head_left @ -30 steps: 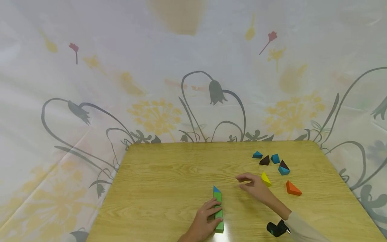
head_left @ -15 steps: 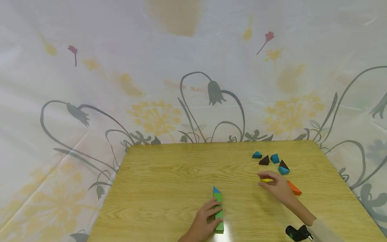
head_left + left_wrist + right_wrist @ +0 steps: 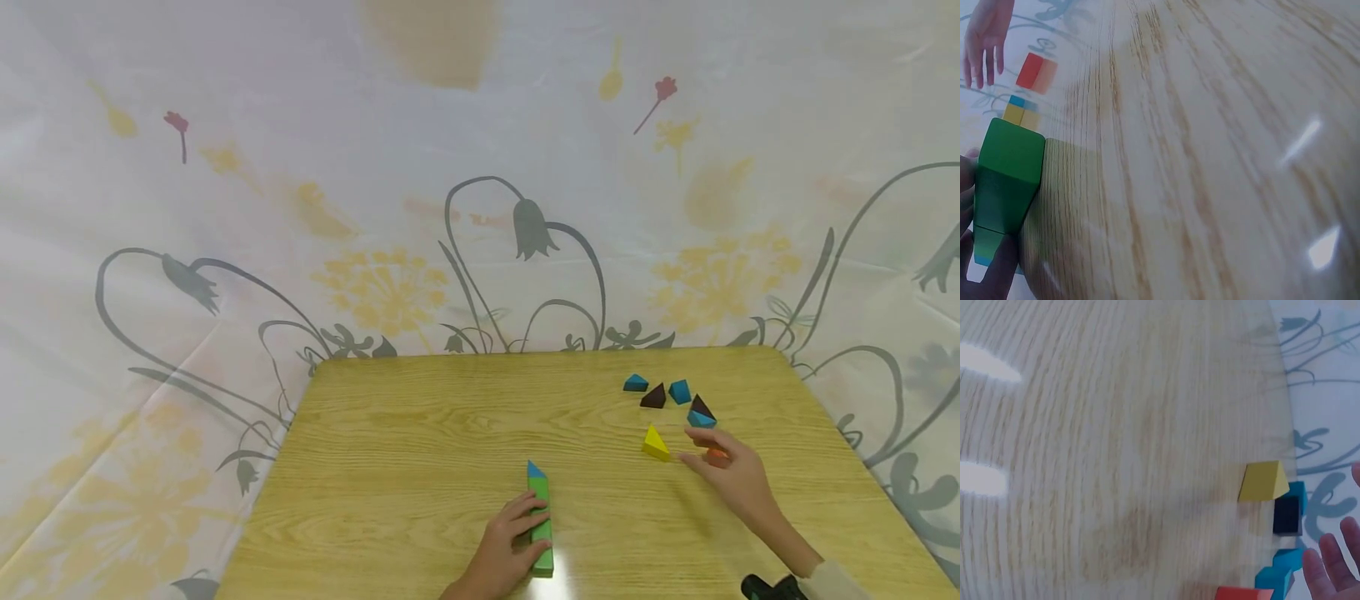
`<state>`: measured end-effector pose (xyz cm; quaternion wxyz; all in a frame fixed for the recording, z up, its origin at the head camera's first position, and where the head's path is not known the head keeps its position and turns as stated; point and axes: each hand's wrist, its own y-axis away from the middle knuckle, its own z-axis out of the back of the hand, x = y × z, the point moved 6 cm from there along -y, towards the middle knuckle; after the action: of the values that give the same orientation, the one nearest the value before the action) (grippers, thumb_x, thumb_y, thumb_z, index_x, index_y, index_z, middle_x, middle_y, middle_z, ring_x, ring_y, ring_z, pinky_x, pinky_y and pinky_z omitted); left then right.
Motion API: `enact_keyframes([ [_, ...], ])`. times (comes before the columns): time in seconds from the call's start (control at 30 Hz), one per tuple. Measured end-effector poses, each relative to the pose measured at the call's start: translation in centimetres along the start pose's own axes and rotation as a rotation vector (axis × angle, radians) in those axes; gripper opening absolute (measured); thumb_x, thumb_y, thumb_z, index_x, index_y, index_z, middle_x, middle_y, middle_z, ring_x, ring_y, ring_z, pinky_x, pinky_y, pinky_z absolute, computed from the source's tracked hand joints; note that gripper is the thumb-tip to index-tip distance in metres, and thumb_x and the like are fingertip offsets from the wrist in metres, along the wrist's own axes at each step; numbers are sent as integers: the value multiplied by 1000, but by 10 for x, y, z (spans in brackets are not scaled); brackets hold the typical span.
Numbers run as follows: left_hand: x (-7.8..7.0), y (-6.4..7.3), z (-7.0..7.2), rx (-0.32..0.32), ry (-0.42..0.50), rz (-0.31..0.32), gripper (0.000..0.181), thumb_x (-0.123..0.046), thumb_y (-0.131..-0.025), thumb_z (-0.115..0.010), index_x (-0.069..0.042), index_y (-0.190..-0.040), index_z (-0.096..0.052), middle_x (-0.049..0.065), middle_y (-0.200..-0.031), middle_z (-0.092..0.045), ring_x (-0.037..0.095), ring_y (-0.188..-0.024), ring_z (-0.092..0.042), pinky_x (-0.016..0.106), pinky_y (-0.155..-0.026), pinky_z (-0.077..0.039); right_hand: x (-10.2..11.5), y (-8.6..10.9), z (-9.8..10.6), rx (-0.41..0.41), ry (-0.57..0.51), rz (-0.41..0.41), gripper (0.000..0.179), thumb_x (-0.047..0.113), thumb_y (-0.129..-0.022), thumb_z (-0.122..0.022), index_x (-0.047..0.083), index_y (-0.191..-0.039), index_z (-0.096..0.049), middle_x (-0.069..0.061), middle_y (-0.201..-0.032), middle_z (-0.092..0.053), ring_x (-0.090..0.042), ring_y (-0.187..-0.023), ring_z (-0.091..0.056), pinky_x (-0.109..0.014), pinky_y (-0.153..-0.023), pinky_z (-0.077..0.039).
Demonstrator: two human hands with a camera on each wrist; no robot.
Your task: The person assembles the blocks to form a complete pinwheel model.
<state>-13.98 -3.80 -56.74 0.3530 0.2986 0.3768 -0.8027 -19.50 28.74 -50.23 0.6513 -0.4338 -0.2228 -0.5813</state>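
Note:
On the near middle of the table, my left hand (image 3: 497, 546) holds a row of green blocks (image 3: 541, 533), fingers across the top and thumb along the near part. A small blue triangular block (image 3: 536, 470) tips the far end of that row. In the left wrist view, fingers lie against the green block (image 3: 1010, 156). My right hand (image 3: 735, 479) hovers over an orange triangular block (image 3: 717, 454), partly hidden behind its fingers. In the right wrist view its fingers (image 3: 1330, 559) are apart, above the table. Left of it stands a yellow triangular block (image 3: 655, 444).
Behind the right hand lie a blue block (image 3: 636, 383), a dark brown triangular block (image 3: 654, 397), another blue block (image 3: 680, 392) and a brown-and-blue pair (image 3: 701, 414). A black wrist device (image 3: 772, 588) is at the right sleeve. A flower-printed curtain (image 3: 480, 167) borders the wooden table (image 3: 390, 450).
My right hand has moved rightward, past the yellow block and over to the orange one. The left hand and the green row have stayed in place.

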Motion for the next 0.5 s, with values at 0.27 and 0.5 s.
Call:
enact_keyframes([
  [0.27,0,0,0,3,7,2,36,-14,-87,-68,3,-118,-63,10,-129,-56,32,-128,-43,38,-100,-43,-22,9,17,-118,65,-111,44,16,-82,-76,-3,-119,-60,-8,-114,-57,12,-92,-46,-2,-68,-44],
  [0.5,-2,-1,2,-4,15,10,34,-13,-87,-69,2,-117,-63,10,-128,-57,32,-128,-44,38,-102,-42,-35,16,24,-170,113,-229,54,20,-82,-76,-4,-125,-55,-21,-119,-52,-19,-99,-46,-3,-70,-38],
])
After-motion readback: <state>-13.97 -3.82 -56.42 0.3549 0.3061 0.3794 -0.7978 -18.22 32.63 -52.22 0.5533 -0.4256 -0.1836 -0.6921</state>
